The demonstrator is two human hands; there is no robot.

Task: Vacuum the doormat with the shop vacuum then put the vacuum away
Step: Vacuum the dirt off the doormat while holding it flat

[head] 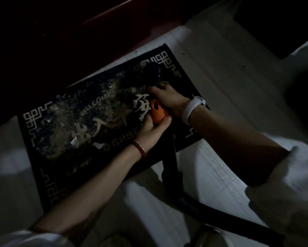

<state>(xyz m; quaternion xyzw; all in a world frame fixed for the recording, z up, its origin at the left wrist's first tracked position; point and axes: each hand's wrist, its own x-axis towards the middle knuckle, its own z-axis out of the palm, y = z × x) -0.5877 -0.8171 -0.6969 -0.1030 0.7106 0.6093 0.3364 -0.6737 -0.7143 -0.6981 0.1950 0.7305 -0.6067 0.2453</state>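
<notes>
A dark rectangular doormat (64,132) with pale fret border and lettering lies askew on pale floor, strewn with debris. A black vacuum wand with orange collar (157,111) rests on it, its ribbed black hose (212,216) trailing off.

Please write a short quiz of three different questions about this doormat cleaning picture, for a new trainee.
1. True or false: the doormat is already free of dirt.
2. Which hand is nearer the nozzle: A) left hand B) right hand?
3. Fill in: the collar on the vacuum pipe is coloured ____.

Key: 1 false, dust and paper scraps lie on it; 2 B; 3 orange.
</notes>
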